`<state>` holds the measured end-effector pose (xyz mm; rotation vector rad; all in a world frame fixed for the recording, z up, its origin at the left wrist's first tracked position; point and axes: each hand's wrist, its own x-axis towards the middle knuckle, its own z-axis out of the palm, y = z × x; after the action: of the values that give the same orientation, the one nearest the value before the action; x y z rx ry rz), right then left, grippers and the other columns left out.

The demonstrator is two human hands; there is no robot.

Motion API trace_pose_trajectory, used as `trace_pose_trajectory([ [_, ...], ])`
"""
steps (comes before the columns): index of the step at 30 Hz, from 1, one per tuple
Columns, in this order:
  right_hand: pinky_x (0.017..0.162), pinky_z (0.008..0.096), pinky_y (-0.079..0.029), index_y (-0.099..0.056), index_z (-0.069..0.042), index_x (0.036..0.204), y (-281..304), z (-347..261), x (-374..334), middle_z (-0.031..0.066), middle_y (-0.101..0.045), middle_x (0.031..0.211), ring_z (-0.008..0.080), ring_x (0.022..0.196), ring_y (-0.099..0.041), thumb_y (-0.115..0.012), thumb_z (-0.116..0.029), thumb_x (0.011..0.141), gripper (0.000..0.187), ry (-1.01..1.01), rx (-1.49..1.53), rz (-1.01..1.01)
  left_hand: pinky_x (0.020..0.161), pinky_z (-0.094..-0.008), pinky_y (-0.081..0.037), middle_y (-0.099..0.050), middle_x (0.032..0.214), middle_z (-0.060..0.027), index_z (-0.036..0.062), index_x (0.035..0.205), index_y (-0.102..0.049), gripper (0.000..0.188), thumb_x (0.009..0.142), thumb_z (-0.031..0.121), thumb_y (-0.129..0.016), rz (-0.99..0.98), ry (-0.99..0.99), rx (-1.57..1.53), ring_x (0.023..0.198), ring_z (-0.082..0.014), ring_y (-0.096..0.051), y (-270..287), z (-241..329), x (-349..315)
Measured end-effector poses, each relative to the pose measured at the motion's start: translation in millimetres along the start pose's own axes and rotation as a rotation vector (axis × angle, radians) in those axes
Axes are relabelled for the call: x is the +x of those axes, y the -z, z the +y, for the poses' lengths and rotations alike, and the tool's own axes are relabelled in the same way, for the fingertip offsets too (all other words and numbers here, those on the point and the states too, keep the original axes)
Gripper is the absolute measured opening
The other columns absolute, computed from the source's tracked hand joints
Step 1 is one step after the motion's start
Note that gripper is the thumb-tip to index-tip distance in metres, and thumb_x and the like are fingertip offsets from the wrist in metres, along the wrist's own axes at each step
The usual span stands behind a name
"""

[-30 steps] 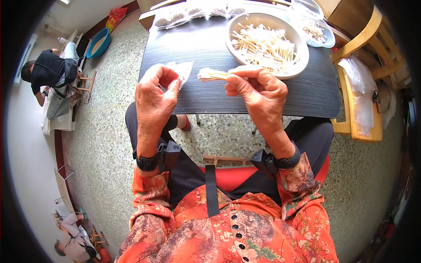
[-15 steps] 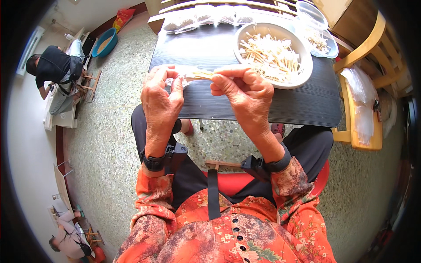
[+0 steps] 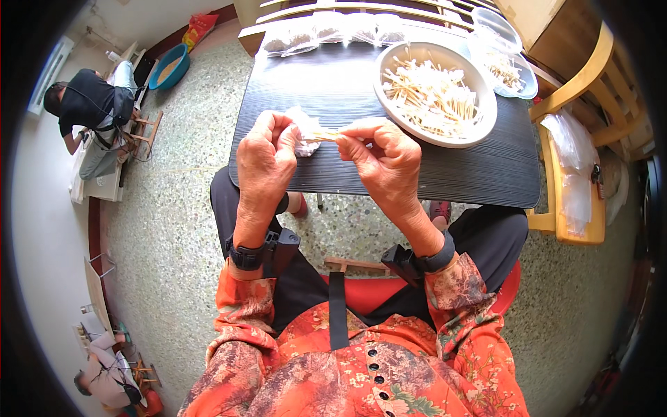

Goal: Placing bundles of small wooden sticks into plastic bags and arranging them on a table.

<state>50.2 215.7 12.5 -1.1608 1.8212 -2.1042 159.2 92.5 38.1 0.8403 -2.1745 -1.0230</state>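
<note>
My left hand [image 3: 266, 156] and my right hand [image 3: 383, 154] meet over the near edge of the dark table [image 3: 319, 83]. Between their fingertips runs a small bundle of cotton swabs [image 3: 321, 134], pinched at both ends. Crumpled white material [image 3: 304, 125], perhaps cotton or thin wrapping, shows just past my left fingers; part of it is hidden behind them. Beyond my right hand stands a large white bowl [image 3: 450, 142] heaped with loose swabs [image 3: 431, 90], their wooden sticks pointing in many directions.
Filled clear bags [image 3: 330, 29] line the table's far edge. A clear plastic tub [image 3: 526, 82] with swabs stands behind the bowl. At right, a wooden chair [image 3: 549, 174] holds plastic bags [image 3: 575, 167]. Two people [image 3: 90, 104] sit at left, near a blue basin [image 3: 179, 73].
Both hands have shifted slightly toward each other, the bundle still held between them. More of the white material shows beside my left fingers. The view has moved a little.
</note>
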Motion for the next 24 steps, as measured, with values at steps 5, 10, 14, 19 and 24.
trace_pose_trajectory([
  [5, 0.053, 0.0219, -0.048, -0.066, 0.002, 0.081, -5.3, 1.6, -2.1, 0.0059, -0.064, 0.071, 0.0104, 0.062, -0.062, -0.071, -0.001, 0.077, 0.007, -0.136, 0.201, -0.034, 0.061, -0.0265, -0.049, -0.064, 0.072, -0.0083, -0.0012, 0.091, -0.059, 0.007, 0.087, 0.005, -0.058, 0.029, -0.076, -0.032, 0.064, -0.0153, -0.062, -1.5, -8.2, 1.2],
  [10, 0.053, 0.0226, -0.048, -0.065, 0.002, 0.081, -5.3, 4.6, -1.1, 0.0068, -0.063, 0.070, 0.0109, 0.061, -0.061, -0.070, -0.001, 0.076, 0.007, -0.118, 0.039, -0.007, 0.061, -0.0238, -0.047, -0.061, 0.071, -0.0052, -0.0009, 0.089, -0.061, 0.006, 0.085, 0.004, -0.060, 0.000, -0.075, -0.033, 0.064, -0.0120, -0.058, 5.9, -1.4, -2.0],
  [14, 0.054, 0.0255, -0.047, -0.066, 0.001, 0.081, -3.8, 6.8, -1.0, 0.0094, -0.063, 0.071, 0.0147, 0.061, -0.062, -0.071, -0.002, 0.075, 0.008, -0.039, -0.085, 0.025, 0.064, -0.0230, -0.047, -0.062, 0.075, -0.0058, -0.0019, 0.088, -0.063, 0.007, 0.084, 0.004, -0.063, 0.028, -0.048, -0.022, 0.068, -0.0103, -0.057, 12.2, 13.6, -4.4],
  [19, 0.055, 0.0267, -0.048, -0.066, 0.000, 0.081, -6.5, 3.5, -1.2, 0.0097, -0.063, 0.072, 0.0164, 0.062, -0.062, -0.071, -0.002, 0.075, 0.009, 0.011, -0.083, 0.041, 0.065, -0.0233, -0.047, -0.063, 0.078, -0.0064, -0.0023, 0.090, -0.064, 0.008, 0.084, 0.003, -0.063, 0.010, -0.080, -0.094, 0.070, -0.0106, -0.058, 10.9, 10.0, -6.7],
  [24, 0.054, 0.0253, -0.048, -0.066, 0.000, 0.081, -8.6, 0.4, 0.0, 0.0087, -0.063, 0.073, 0.0150, 0.063, -0.062, -0.072, -0.004, 0.076, 0.008, -0.059, 0.038, 0.054, 0.065, -0.0234, -0.047, -0.063, 0.078, -0.0064, -0.0024, 0.090, -0.064, 0.007, 0.083, 0.001, -0.064, 0.046, -0.129, -0.072, 0.071, -0.0105, -0.059, 7.1, 18.2, -8.7],
])
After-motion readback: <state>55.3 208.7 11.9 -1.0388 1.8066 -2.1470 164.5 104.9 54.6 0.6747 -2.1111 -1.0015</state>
